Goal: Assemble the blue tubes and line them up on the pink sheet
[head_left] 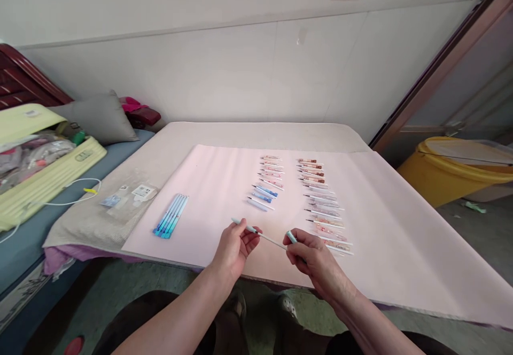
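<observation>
1. Squarely at the near edge of the table, the left hand pinches a pale green barrel between thumb and fingertips, the other fingers loosely curled.
2. Opposite it, the right hand is closed more tightly, thumb and forefinger nipping a second green piece that pokes up from the grip; how much of it lies inside the fist I cannot tell.
3. Between the hands runs a thin white refill, slanting down from the barrel to the right fingertips; whether those touch its end is unclear.
4. Under both hands lies a pale pink sheet spread over the table.
5. Left of the hands, on the sheet, a slanting bunch of blue pens lies side by side.
6. Beyond the hands is a middle column of pens, some with blue parts beside them.
7. Right of that runs a longer column of slim pens, its near end just beside the right hand.
8. Off the sheet to the left, a clear bag lies flat; a yellow bin stands at right.
</observation>
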Action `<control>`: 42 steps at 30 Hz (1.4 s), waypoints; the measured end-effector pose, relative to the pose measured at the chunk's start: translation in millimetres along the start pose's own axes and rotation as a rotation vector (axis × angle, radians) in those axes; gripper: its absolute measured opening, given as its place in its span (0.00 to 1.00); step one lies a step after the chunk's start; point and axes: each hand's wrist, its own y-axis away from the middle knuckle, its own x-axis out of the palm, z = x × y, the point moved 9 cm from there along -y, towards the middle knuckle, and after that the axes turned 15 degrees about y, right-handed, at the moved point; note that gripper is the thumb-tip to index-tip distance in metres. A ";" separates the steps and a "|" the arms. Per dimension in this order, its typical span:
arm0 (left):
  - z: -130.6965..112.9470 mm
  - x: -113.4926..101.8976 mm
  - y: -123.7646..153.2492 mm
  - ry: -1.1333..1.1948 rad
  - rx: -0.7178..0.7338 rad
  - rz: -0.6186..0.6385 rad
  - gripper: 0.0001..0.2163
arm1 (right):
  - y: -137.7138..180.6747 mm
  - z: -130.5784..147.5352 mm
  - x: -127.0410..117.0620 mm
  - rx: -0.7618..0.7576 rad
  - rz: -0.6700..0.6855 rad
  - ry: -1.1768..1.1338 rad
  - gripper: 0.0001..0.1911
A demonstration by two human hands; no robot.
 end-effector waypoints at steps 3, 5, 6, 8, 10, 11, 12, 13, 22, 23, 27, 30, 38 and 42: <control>-9.9 -2.8 -4.4 0.057 0.024 -0.024 0.08 | 0.4 4.7 -8.0 0.003 0.016 -0.007 0.05; -11.5 -4.0 -5.8 0.076 0.020 -0.035 0.08 | 1.3 9.4 -14.3 -0.012 -0.007 -0.003 0.04; -10.5 -4.4 -5.9 0.076 0.011 -0.039 0.08 | 1.9 11.5 -16.8 -0.022 -0.020 -0.003 0.04; -5.7 -4.1 -5.1 0.058 -0.016 -0.035 0.09 | 2.6 13.9 -18.9 -0.035 -0.034 -0.009 0.03; 2.3 -1.9 -2.6 0.027 -0.050 -0.013 0.09 | 2.2 12.9 -17.8 -0.038 -0.034 -0.020 0.03; 7.2 -0.3 -0.7 0.008 -0.068 0.001 0.10 | 1.5 11.1 -16.2 -0.037 -0.030 -0.021 0.03; 12.6 1.3 1.6 -0.011 -0.087 0.014 0.10 | 0.5 8.7 -14.1 -0.034 -0.024 -0.018 0.04; 18.5 3.1 4.3 -0.029 -0.111 0.028 0.10 | -0.6 6.0 -11.9 -0.032 -0.021 -0.008 0.04; 44.2 12.9 20.1 -0.007 -0.210 0.095 0.07 | -2.8 5.5 3.5 -0.136 -0.084 0.313 0.03; 43.6 12.0 19.7 -0.011 -0.207 0.090 0.07 | -2.5 6.6 4.8 -0.145 -0.081 0.325 0.03; 40.1 8.5 16.8 -0.046 -0.180 0.071 0.05 | -1.7 4.3 5.7 -0.098 -0.051 0.298 0.04; 41.1 5.4 15.2 -0.082 -0.176 0.047 0.05 | -1.0 2.4 -3.9 -0.046 -0.094 0.286 0.09; 70.4 3.2 21.6 -0.150 -0.263 0.084 0.08 | -11.8 -10.6 -6.4 -0.084 -0.188 0.375 0.11; 76.1 0.3 20.7 -0.125 -0.260 0.091 0.09 | -10.9 -9.3 0.0 -0.181 -0.241 0.484 0.06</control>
